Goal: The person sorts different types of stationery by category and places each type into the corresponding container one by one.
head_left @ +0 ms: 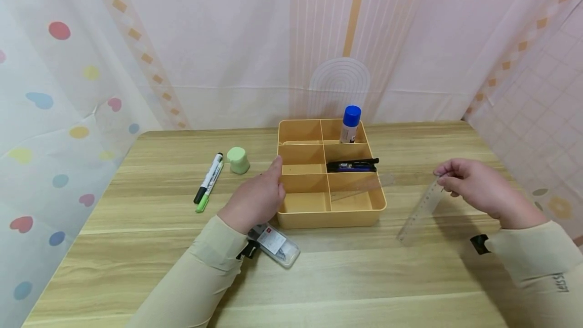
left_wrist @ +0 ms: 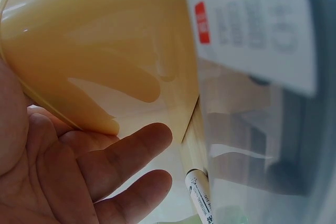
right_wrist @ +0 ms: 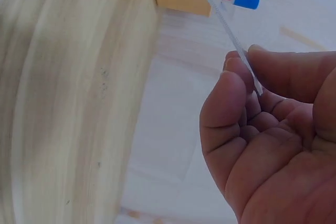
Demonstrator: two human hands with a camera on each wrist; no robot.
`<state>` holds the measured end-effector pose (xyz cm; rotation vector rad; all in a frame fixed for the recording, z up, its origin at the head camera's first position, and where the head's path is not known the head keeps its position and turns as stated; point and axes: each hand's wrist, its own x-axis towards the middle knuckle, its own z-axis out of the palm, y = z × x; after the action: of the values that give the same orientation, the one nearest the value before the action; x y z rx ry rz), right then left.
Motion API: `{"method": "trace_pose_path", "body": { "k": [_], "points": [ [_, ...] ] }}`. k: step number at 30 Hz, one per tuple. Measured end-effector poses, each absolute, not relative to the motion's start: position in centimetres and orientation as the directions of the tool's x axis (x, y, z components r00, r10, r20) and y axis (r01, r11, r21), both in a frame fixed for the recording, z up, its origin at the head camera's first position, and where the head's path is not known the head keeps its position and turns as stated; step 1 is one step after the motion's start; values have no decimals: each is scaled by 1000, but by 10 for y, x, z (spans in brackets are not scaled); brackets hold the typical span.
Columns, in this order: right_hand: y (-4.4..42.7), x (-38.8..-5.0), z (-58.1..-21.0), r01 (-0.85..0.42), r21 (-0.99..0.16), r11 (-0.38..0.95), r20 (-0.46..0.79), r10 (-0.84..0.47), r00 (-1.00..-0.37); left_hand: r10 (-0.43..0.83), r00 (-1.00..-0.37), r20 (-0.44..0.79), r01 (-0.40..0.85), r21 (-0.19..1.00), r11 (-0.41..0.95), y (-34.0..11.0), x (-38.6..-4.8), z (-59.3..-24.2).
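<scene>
One box (head_left: 328,220) with six compartments (head_left: 304,202) is being seen on one table (head_left: 387,287). Two rulers (head_left: 420,211), two markers (head_left: 208,178), at least two pens (head_left: 352,167), one glue stick (head_left: 350,125), one pale green object (head_left: 239,160) and one clear case (head_left: 275,245) are being counted.

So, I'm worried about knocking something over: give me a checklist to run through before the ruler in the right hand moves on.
1. Held ruler secure: ok, right hand pinches one end.
2. Held ruler's lower end off the table: cannot tell.
3. Organizer braced: ok, left hand touches its left wall.
4. Front right compartment unoccupied: not ok, another clear ruler slants out over its right wall.
5. Glue stick put away: ok, in the back right compartment.
6. Plastic case untouched by the left wrist: cannot tell, they overlap in the head view.
</scene>
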<state>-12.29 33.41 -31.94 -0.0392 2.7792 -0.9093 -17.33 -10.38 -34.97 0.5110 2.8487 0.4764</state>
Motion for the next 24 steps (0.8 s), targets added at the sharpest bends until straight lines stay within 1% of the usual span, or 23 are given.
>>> {"method": "trace_pose_path", "body": {
  "k": [7, 15, 20, 24],
  "points": [
    [337, -123, -314, 45, -620, 783, -181, -87, -980, 375, -917, -136, 307, 359, 882, -105, -173, -350],
    [338, -120, -309, 20, -654, 756, -114, -73, -991, 370, -918, -142, 299, 367, 881, -105, -173, -350],
    [338, -119, -308, -18, -716, 698, -59, -86, -995, 368, -919, -143, 295, 369, 881, -104, -173, -350],
    [338, -119, -308, -41, -790, 611, -17, -87, -996, 368, -918, -145, 295, 368, 882, -103, -173, -349]
  ]
}}
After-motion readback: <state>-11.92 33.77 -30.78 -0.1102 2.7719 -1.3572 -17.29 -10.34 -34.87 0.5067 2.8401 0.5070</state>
